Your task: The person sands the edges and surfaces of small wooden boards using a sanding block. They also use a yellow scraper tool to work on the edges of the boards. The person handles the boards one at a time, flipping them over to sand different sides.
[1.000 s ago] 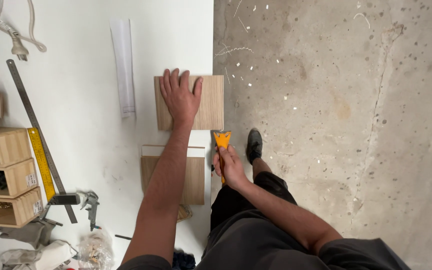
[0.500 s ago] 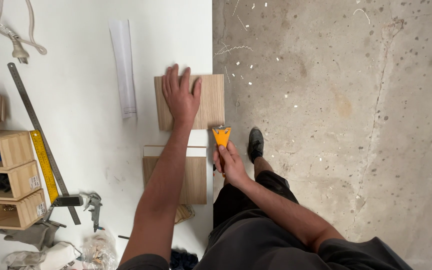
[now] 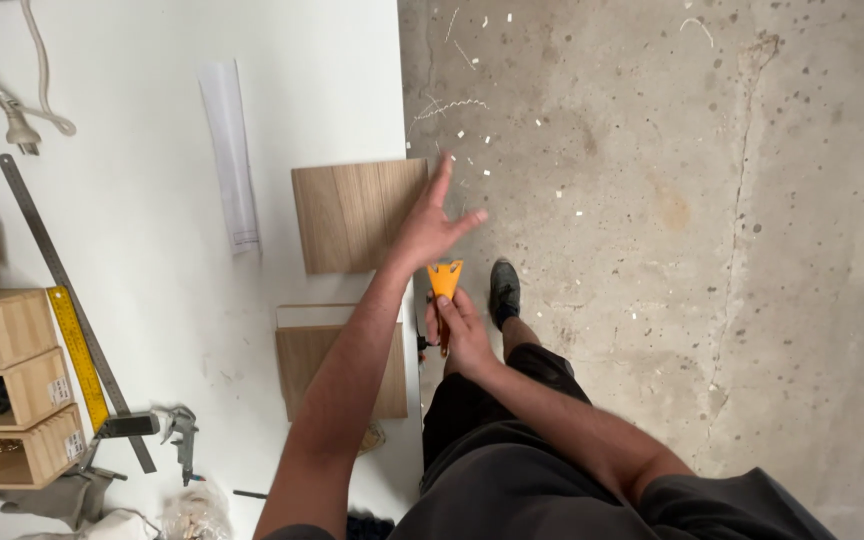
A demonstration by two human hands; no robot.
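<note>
My left hand (image 3: pixel 430 224) is lifted with its fingers spread, hovering over the right edge of a square wooden panel (image 3: pixel 347 214) that lies at the white table's edge. My right hand (image 3: pixel 461 331) grips the handle of an orange scraper (image 3: pixel 443 280), its blade end pointing up toward the panel's lower right corner, just off the table edge. A second wooden panel (image 3: pixel 310 362) on a white sheet lies nearer to me, partly under my left forearm.
The white table (image 3: pixel 152 250) carries a strip of paper (image 3: pixel 229 155), a steel ruler (image 3: pixel 42 250), a yellow tape measure (image 3: pixel 80 355), small wooden boxes (image 3: pixel 12 385), a metal clamp (image 3: pixel 180 430) and a cord with plug (image 3: pixel 17 125). To the right is speckled concrete floor (image 3: pixel 652 200) with my shoe (image 3: pixel 503 290).
My left hand has come off the upper wooden panel and swung right with fingers spread. The scraper in my right hand stays by the panel's lower right corner.
</note>
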